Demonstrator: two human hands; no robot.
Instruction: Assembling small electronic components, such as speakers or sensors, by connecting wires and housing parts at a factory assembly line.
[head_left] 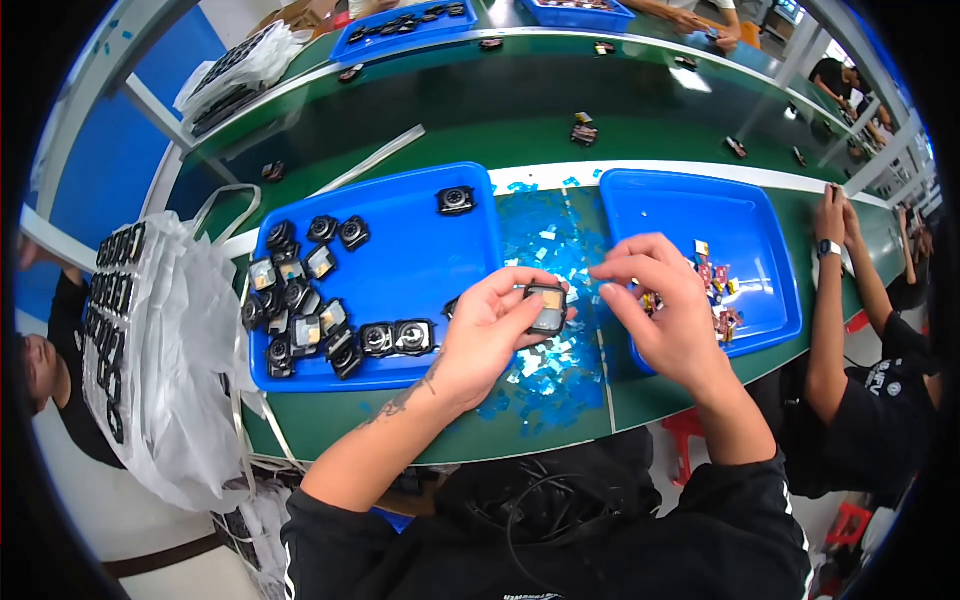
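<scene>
My left hand (pixel 490 325) is closed on a black smartwatch case (pixel 547 309), its inside showing a pale square part. The case is tilted up between thumb and fingers, above the strip between two blue trays. Close by on the right, my right hand (pixel 665 310) hangs over the right tray's near-left edge, fingers curved and apart, nothing visible in them. Several black watch cases (pixel 300 295) lie in the left blue tray (pixel 410 270), mostly at its left side. The right blue tray (pixel 690 200) has a loose pile of small red and yellow parts (pixel 722 295), partly behind my right hand.
Blue and silvery film scraps (pixel 545 385) cover the table between the trays. Beyond runs a green conveyor belt (pixel 480 110) carrying scattered small parts. Bagged stacks of black cases (pixel 150 340) stand at left. A co-worker's arms (pixel 835 260) reach in at right; another person sits far left.
</scene>
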